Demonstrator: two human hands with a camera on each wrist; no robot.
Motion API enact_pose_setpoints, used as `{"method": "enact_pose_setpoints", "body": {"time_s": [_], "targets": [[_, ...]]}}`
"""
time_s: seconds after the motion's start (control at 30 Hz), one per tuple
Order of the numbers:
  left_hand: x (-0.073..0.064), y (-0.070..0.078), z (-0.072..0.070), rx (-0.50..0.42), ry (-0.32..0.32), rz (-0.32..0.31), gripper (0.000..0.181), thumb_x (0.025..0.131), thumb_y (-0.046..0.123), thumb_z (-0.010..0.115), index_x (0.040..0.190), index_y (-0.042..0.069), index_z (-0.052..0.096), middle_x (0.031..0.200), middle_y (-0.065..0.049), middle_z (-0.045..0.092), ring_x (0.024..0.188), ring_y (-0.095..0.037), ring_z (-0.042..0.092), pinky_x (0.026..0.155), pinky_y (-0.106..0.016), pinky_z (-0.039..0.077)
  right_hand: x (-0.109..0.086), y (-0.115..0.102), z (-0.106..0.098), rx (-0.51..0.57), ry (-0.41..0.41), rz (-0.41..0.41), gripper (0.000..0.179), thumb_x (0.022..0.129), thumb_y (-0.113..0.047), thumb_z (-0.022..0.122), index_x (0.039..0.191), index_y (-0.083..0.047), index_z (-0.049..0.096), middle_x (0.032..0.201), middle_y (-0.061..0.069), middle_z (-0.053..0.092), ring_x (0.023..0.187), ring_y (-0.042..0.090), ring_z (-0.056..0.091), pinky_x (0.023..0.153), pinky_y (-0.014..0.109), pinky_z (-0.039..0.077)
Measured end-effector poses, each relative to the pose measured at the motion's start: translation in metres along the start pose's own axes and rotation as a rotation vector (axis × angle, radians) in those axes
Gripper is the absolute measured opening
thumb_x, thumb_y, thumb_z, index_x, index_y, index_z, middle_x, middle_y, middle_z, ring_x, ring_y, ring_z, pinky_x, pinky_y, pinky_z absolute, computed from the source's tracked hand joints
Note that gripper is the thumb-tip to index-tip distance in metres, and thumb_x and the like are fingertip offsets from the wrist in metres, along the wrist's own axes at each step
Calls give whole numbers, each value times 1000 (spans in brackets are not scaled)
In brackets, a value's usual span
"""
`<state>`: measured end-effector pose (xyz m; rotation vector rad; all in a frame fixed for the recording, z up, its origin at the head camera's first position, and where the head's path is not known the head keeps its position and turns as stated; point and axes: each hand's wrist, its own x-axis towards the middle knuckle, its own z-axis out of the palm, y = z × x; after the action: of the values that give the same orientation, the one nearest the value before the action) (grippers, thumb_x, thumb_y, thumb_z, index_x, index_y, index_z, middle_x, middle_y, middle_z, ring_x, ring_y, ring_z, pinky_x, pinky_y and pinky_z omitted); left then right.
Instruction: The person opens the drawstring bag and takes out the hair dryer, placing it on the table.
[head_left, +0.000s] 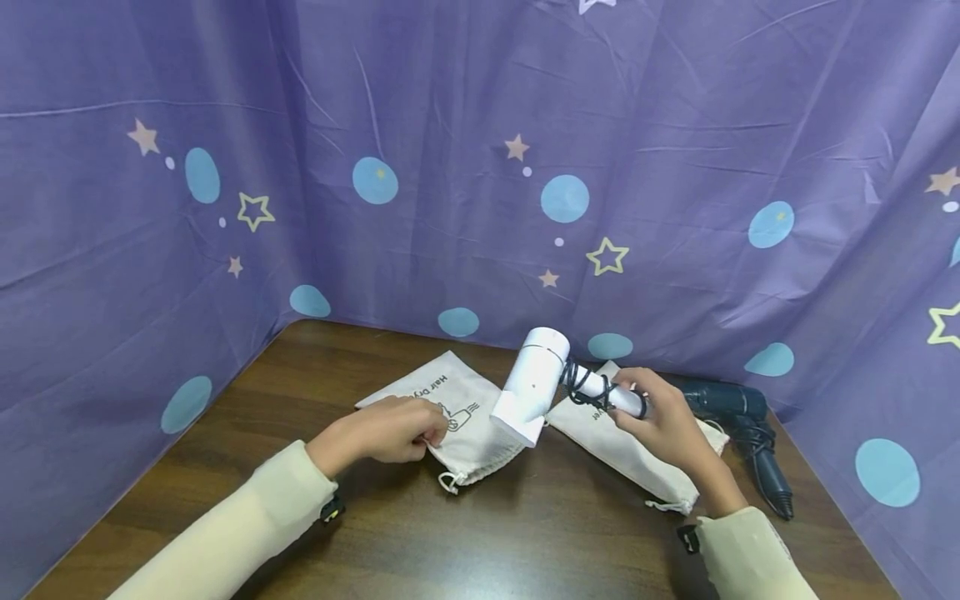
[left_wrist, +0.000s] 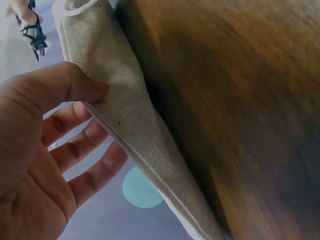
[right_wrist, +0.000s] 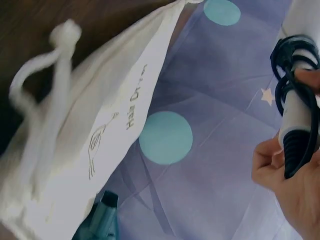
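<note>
My right hand (head_left: 663, 414) grips the handle of a white hair dryer (head_left: 529, 387), held above the table. Its black cord (right_wrist: 294, 75) is wound around the handle. The dryer's head hangs over the right part of a cream drawstring bag (head_left: 467, 442) printed "Hair Dry...". With thumb and fingers, my left hand (head_left: 397, 427) pinches the near edge of that bag; the left wrist view shows the thumb on top of the cloth (left_wrist: 130, 115). A second cream bag (head_left: 637, 458) lies under and beside my right hand, its drawstring toward me.
A dark teal hair dryer (head_left: 727, 400) with its cord wrapped round the handle lies at the table's right side, next to the second bag. The brown wooden table (head_left: 480, 542) ends at a purple curtain (head_left: 465, 167) on the left, back and right.
</note>
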<state>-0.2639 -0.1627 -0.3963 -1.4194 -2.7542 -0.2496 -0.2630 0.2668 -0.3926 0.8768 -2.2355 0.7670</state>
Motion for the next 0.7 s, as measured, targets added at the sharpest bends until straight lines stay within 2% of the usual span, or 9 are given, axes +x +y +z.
{"method": "enact_pose_setpoints", "body": {"time_s": [0.23,0.4,0.53,0.7], "targets": [[-1,2,0,32,44,23,27,69,-1,63,75,22,51,76,13,43,72,-5,44,57,-23,34,10,-11,21,-75,62,153,42,72,3,78,110,-7,64,93,4,59,81,18,54,66,34,42],[-1,3,1,93,82,34,28,68,1,62,73,23,45,74,14,37,71,-7,42,59,-24,34,21,-20,36,-85,53,260,43,74,2,77,114,-5,63,95,13,61,81,26,55,66,38,42],[0,3,2,136,89,35,29,69,3,63,73,24,43,74,13,37,70,-7,42,60,-25,34,29,-28,50,-89,47,330,42,74,1,74,114,-4,62,97,17,62,81,31,57,67,42,43],[0,3,4,167,93,39,29,70,4,64,73,23,43,74,13,38,70,-8,40,60,-25,34,36,-37,69,-107,45,398,42,73,-1,74,112,-4,59,100,20,61,89,37,58,77,50,42]]}}
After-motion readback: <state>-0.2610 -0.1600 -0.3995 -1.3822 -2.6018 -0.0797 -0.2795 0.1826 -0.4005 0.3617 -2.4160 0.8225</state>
